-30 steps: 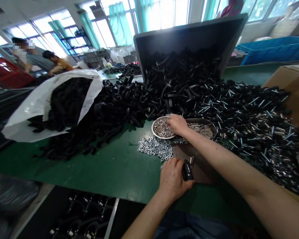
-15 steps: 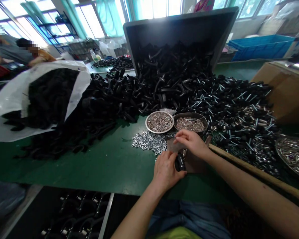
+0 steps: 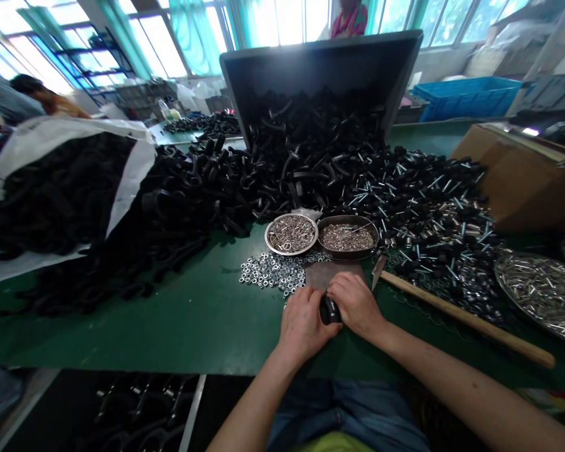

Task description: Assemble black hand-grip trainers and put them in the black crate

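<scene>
My left hand [image 3: 304, 321] is wrapped round a small black plastic part [image 3: 330, 311], which is held low over the table's front area. Against the far end of that part press the bent fingers of my right hand [image 3: 358, 306]; whatever they pinch is hidden. Just beyond both hands lies a flat metal plate [image 3: 334, 270]. Small shiny nuts [image 3: 270, 274] are heaped to the left of the plate. Behind it stand a round bowl [image 3: 267, 242] of small metal pieces and an oval tin [image 3: 346, 254] of tiny metal parts.
A hammer [image 3: 466, 317] lies to the right. Black parts [image 3: 207, 182] are piled from a tipped grey crate [image 3: 320, 59] and a white sack [image 3: 144, 147]. Black pieces with metal rods [image 3: 433, 182], a cardboard box [image 3: 518, 182] and a large dish of pins [image 3: 541, 295] stand right.
My right hand has come down and toward me, from above the plate to the black part in my left hand. The view has shifted slightly, showing the whole hammer.
</scene>
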`<state>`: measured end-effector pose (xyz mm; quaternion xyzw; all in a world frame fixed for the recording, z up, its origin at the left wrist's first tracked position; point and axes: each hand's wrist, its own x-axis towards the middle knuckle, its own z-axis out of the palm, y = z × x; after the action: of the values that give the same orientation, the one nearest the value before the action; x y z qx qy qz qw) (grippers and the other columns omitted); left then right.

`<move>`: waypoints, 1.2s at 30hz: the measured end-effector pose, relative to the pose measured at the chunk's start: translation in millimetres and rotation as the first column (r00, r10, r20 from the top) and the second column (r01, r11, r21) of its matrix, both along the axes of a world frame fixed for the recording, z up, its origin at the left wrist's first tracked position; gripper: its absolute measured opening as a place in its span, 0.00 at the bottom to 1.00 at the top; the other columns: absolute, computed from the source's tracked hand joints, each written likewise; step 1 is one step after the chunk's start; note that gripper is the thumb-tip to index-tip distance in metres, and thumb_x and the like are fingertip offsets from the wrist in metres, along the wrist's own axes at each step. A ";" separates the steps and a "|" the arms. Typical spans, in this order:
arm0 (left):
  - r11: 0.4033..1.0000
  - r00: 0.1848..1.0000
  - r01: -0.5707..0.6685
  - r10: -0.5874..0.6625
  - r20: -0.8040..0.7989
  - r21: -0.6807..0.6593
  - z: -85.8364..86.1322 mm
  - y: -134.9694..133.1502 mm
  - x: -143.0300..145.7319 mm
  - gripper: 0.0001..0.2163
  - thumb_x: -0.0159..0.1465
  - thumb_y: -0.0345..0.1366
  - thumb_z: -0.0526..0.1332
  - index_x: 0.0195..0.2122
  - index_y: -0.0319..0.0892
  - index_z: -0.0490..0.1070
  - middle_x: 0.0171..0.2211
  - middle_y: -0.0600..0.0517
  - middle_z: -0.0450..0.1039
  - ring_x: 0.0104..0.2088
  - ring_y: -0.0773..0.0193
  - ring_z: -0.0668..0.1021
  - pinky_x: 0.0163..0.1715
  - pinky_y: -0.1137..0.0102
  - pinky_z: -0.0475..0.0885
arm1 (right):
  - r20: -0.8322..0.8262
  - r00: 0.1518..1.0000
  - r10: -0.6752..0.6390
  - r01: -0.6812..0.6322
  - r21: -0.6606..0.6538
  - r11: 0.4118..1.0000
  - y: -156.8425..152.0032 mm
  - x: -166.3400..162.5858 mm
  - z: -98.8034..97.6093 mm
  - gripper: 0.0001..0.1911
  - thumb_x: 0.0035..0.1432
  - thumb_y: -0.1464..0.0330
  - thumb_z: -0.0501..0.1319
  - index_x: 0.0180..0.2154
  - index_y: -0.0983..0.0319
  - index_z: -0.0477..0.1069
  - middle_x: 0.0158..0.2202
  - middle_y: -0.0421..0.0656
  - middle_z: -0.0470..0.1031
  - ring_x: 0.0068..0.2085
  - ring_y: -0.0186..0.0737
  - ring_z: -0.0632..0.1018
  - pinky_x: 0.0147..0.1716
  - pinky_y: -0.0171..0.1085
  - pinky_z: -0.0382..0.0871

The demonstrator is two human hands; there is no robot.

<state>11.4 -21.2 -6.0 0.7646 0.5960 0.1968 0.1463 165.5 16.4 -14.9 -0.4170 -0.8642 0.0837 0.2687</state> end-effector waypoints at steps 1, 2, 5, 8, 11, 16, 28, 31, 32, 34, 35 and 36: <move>1.000 1.000 0.001 -0.001 0.004 0.004 0.2 -0.3 0.0 0.20 0.48 0.44 0.68 0.41 0.44 0.68 0.40 0.49 0.68 0.42 0.55 0.70 0.43 0.60 0.67 | 0.042 0.999 0.016 -0.015 -0.011 1.000 1.0 2.1 4.9 0.09 0.61 0.71 0.53 0.31 0.62 0.71 0.35 0.47 0.74 0.44 0.44 0.69 0.42 0.43 0.60; 1.000 1.000 0.003 -0.003 0.010 0.008 0.8 -0.7 0.0 0.21 0.48 0.43 0.68 0.42 0.44 0.68 0.40 0.49 0.68 0.42 0.55 0.70 0.43 0.60 0.66 | 0.080 0.996 0.046 -0.043 -0.045 0.998 4.9 5.4 11.5 0.09 0.61 0.69 0.53 0.32 0.61 0.72 0.35 0.46 0.74 0.44 0.44 0.69 0.42 0.43 0.60; 0.999 0.999 0.031 -0.031 0.032 0.012 3.0 -2.2 -0.8 0.27 0.48 0.42 0.69 0.49 0.46 0.64 0.42 0.49 0.68 0.44 0.55 0.70 0.44 0.60 0.66 | 0.206 0.978 0.034 -0.003 -0.150 0.989 35.7 21.8 35.1 0.11 0.62 0.65 0.53 0.36 0.58 0.74 0.37 0.43 0.76 0.43 0.40 0.70 0.43 0.39 0.62; 0.998 0.997 0.070 -0.071 0.026 0.002 4.4 -2.9 -2.0 0.29 0.49 0.42 0.68 0.53 0.50 0.63 0.43 0.50 0.68 0.44 0.55 0.70 0.44 0.61 0.66 | 0.405 0.873 -0.273 0.328 -0.073 0.942 84.6 41.6 51.3 0.12 0.61 0.67 0.54 0.36 0.60 0.76 0.39 0.47 0.76 0.45 0.44 0.69 0.42 0.40 0.62; 0.996 0.996 0.084 -0.084 0.018 -0.008 4.3 -2.3 -3.0 0.29 0.50 0.43 0.68 0.53 0.49 0.63 0.43 0.49 0.68 0.44 0.55 0.70 0.44 0.61 0.66 | 0.506 0.795 -0.334 0.431 -0.086 0.898 127.2 53.2 53.8 0.05 0.50 0.68 0.64 0.28 0.62 0.77 0.34 0.51 0.76 0.43 0.48 0.71 0.39 0.41 0.63; 0.996 0.995 0.094 -0.094 0.043 -0.007 3.2 0.2 -3.3 0.29 0.49 0.43 0.68 0.53 0.48 0.65 0.44 0.49 0.69 0.44 0.55 0.70 0.45 0.61 0.66 | 0.573 0.759 -0.308 0.451 -0.123 0.884 148.3 53.6 44.9 0.03 0.43 0.70 0.67 0.25 0.62 0.77 0.32 0.50 0.77 0.40 0.47 0.74 0.40 0.41 0.62; 0.844 0.490 -0.012 0.472 0.733 -0.536 16.8 14.1 -7.0 0.25 0.48 0.45 0.69 0.46 0.41 0.70 0.38 0.48 0.73 0.38 0.59 0.75 0.41 0.64 0.70 | 0.218 0.870 -0.442 0.478 -0.152 0.865 116.4 63.4 51.7 0.11 0.57 0.67 0.53 0.37 0.61 0.73 0.36 0.45 0.78 0.38 0.42 0.76 0.37 0.38 0.66; 0.699 0.032 0.222 0.692 0.721 -0.680 21.3 9.9 -8.8 0.19 0.53 0.45 0.65 0.42 0.39 0.70 0.32 0.49 0.73 0.31 0.64 0.76 0.34 0.67 0.73 | -0.141 0.929 -0.342 0.285 -0.319 0.904 76.8 49.2 56.9 0.09 0.58 0.66 0.53 0.37 0.61 0.69 0.33 0.43 0.78 0.35 0.38 0.77 0.34 0.36 0.68; 0.653 -0.079 0.306 0.742 0.665 -0.693 22.5 7.9 -8.8 0.17 0.55 0.45 0.64 0.40 0.38 0.70 0.30 0.49 0.73 0.29 0.65 0.76 0.32 0.68 0.74 | -0.292 0.907 -0.302 0.176 -0.388 0.905 61.7 43.3 57.0 0.09 0.57 0.66 0.54 0.37 0.61 0.69 0.32 0.43 0.78 0.34 0.39 0.78 0.33 0.36 0.69; 0.595 -0.211 0.435 0.797 0.565 -0.676 24.4 3.7 -8.2 0.16 0.58 0.46 0.61 0.37 0.37 0.69 0.29 0.48 0.73 0.27 0.65 0.76 0.31 0.68 0.75 | -0.483 0.839 -0.250 -0.017 -0.482 0.876 33.6 31.5 55.0 0.08 0.57 0.65 0.56 0.37 0.61 0.69 0.32 0.43 0.78 0.33 0.39 0.78 0.31 0.37 0.69; 0.584 -0.249 0.481 0.806 0.537 -0.654 25.1 1.9 -7.7 0.16 0.59 0.46 0.61 0.37 0.36 0.69 0.29 0.48 0.73 0.27 0.66 0.77 0.31 0.68 0.75 | -0.511 0.829 -0.229 -0.075 -0.506 0.859 22.2 26.4 53.0 0.07 0.57 0.65 0.57 0.36 0.60 0.69 0.32 0.43 0.78 0.33 0.39 0.77 0.32 0.38 0.69; 0.584 -0.279 0.516 0.806 0.521 -0.627 25.7 0.3 -7.2 0.15 0.60 0.45 0.60 0.37 0.36 0.69 0.29 0.48 0.74 0.27 0.66 0.77 0.31 0.68 0.75 | -0.519 0.830 -0.204 -0.113 -0.515 0.850 13.3 21.9 50.5 0.06 0.56 0.65 0.58 0.35 0.60 0.70 0.32 0.42 0.78 0.33 0.39 0.77 0.33 0.38 0.69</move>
<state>4.2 -20.9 19.7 0.0084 0.3533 0.4542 0.8178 187.5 29.7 35.6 -0.4530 -0.6809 0.4271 0.3856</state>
